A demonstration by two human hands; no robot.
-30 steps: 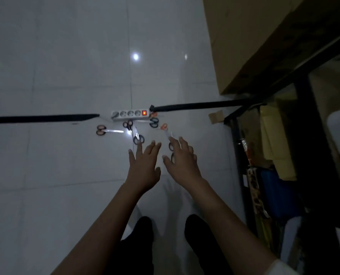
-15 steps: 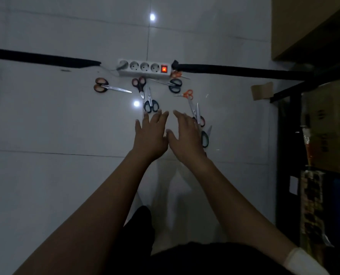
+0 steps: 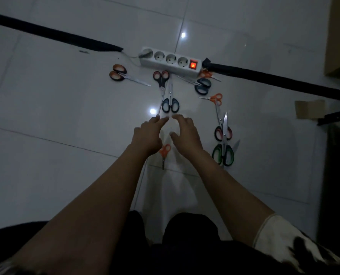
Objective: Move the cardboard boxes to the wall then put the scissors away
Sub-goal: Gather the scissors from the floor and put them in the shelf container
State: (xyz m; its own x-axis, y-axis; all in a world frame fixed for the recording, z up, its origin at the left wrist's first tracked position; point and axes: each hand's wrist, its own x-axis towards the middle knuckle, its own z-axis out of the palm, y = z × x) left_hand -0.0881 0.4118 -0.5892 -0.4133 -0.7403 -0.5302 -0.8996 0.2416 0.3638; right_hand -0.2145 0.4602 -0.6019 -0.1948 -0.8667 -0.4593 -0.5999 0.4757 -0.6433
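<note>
On the glossy white tiled floor (image 3: 66, 116), a white four-socket power strip (image 3: 170, 61) with a lit red switch lies at twelve o'clock. One black flat cable cover (image 3: 52, 34) runs toward ten o'clock, a second black cover (image 3: 274, 78) toward two o'clock. A small brown flat scrap (image 3: 309, 108) lies at three o'clock.

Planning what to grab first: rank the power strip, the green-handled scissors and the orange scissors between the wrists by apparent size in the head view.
Largest: power strip.
Next: green-handled scissors.
Smallest: orange scissors.
All lie on the floor, so nearness hardly skews this.
</note>
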